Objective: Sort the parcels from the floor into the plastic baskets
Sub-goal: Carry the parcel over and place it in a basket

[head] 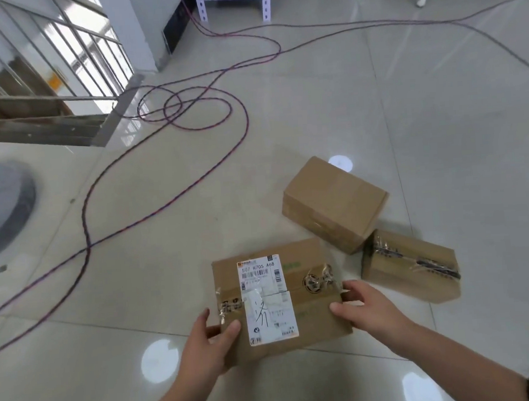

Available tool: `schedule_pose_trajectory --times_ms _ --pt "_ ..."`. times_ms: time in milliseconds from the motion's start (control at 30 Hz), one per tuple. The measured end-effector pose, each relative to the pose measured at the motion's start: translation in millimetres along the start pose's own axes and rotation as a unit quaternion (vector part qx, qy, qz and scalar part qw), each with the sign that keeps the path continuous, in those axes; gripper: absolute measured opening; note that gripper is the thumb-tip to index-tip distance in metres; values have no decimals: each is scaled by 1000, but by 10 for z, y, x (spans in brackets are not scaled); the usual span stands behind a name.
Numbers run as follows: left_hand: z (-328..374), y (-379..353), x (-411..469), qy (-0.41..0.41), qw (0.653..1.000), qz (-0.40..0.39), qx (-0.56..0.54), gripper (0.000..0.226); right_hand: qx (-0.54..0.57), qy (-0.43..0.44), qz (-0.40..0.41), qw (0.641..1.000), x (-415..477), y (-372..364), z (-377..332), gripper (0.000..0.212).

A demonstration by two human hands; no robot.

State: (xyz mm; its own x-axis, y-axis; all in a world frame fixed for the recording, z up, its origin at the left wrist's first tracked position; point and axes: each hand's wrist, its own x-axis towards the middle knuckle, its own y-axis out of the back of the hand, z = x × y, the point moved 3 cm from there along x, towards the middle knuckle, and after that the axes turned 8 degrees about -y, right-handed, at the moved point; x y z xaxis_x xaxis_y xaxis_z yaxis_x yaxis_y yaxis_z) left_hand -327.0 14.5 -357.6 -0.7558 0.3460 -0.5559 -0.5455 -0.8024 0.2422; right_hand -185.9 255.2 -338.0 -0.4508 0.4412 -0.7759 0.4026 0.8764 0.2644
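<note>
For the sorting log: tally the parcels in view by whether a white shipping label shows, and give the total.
With a label: 1, the labelled parcel
No label showing: 2, the plain box and the taped box
Total: 3 parcels

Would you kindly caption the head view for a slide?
A labelled parcel gripped by the left hand and right hand; a plain box and a taped box lie on the floor.
</note>
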Motion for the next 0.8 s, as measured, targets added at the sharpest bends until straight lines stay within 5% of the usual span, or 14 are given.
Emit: schedule_pose_trajectory --times_ms 133,300,567,800 --pt "92 -51 145 19 999 -39 -33 23 -4 37 -2 999 70 -54 -72 33" --pt "76 -37 280 21 997 -71 20 11 -43 45 27 998 182 -83 -59 25" --pt "145 -69 271 39 998 -36 39 15 -16 7 44 999 254 -129 -141 23" --pt "763 -162 -106 24 1000 -8 8 21 13 -42 54 998 -284 27 -397 42"
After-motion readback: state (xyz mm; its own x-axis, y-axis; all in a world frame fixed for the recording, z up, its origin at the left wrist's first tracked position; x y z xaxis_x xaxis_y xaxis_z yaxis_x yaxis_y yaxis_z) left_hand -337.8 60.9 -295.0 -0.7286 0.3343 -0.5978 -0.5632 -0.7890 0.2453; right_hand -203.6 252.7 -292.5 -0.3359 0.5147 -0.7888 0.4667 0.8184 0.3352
